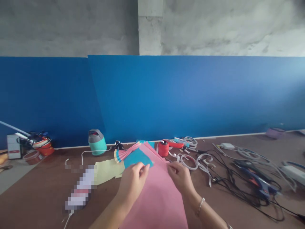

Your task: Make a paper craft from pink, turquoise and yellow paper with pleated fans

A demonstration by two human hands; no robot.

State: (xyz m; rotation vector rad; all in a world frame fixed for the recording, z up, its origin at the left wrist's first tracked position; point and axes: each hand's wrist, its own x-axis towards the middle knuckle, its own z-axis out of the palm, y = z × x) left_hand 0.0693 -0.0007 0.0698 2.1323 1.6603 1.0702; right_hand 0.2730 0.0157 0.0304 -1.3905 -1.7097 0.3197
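Observation:
A large pink paper sheet (162, 194) lies in front of me on the brown table, reaching the bottom of the view. My left hand (134, 178) is closed, thumb against curled fingers, over its left edge and beside a blue paper piece (138, 156). Closed in a similar pinch, my right hand (180, 176) has its fingertips at the pink sheet's right edge. What either pinch holds, if anything, is too small to make out. Behind the hands lies a pleated paper fan (125, 152) in pink, blue and yellow. A pale yellow paper (107, 171) sits to the left.
A red spool (163, 148) stands behind the pink sheet. White cable coils (189, 161), black cables (228, 178) and a dark blue glue gun (259, 183) spread rightward. On the left are a turquoise container (97, 144) and a blurred-out white strip (81, 189). A blue partition (166, 98) rises behind.

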